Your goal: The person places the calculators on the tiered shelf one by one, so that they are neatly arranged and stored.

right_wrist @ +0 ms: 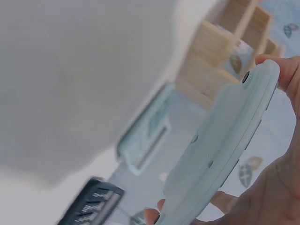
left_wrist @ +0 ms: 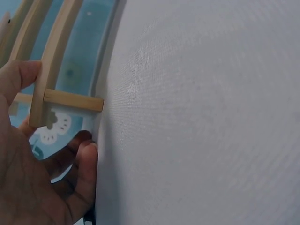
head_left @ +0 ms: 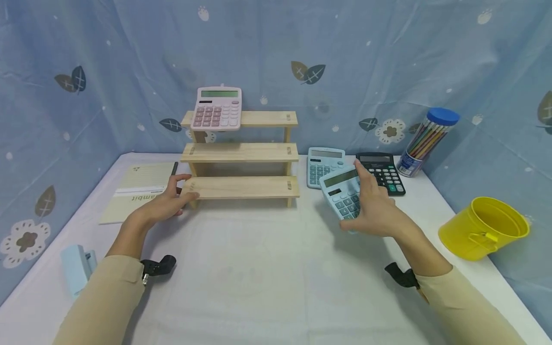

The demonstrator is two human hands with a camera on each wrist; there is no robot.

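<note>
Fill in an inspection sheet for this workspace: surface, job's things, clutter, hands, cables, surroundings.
Surface: white tabletop.
Job's things: wooden rack, pink calculator on its top shelf; nearer light-blue calculator; farther light-blue calculator; black calculator.
Clutter: notepad, pale-blue object, yellow bucket, blue-lidded pencil tub.
Left hand: pinches lowest shelf's left end.
Right hand: grips nearer light-blue calculator, clear of the tabletop.
Cables: nothing seen.
Surroundings: blue patterned cloth backdrop.

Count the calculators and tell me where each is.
4: pink calculator on the top shelf, light-blue calculator in the right hand, second light-blue calculator and black calculator on the table behind that hand.
</note>
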